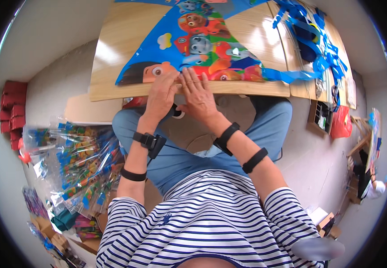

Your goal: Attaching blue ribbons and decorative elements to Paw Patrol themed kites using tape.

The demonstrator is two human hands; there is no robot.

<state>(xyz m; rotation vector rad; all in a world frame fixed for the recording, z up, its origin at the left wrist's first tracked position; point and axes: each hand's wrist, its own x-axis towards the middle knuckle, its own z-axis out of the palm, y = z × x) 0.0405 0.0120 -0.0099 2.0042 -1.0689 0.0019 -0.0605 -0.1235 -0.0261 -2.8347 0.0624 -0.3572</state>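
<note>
A brightly printed sheet (198, 44) with cartoon animals on blue, triangular like a kite's sail, lies on the light wooden table (99, 91), its near edge along the table's front. My left hand (161, 96) is closed at that near edge, fingertips pinched together on the sheet beside the printed face. Right beside it, my right hand (198, 94) lies with fingers stretched out on the sheet's red lower border. What sits under the fingertips is hidden. From the sheet's right corner a blue ribbon (287, 76) runs off across the table.
More blue ribbons (329, 60) lie tangled at the table's right. Clear-bagged printed packages (84, 161) are heaped at my left. Red stacked boxes (12, 111) stand by the left wall. A red plastic bag (341, 122) hangs at the right; another person (374, 187) is farther right.
</note>
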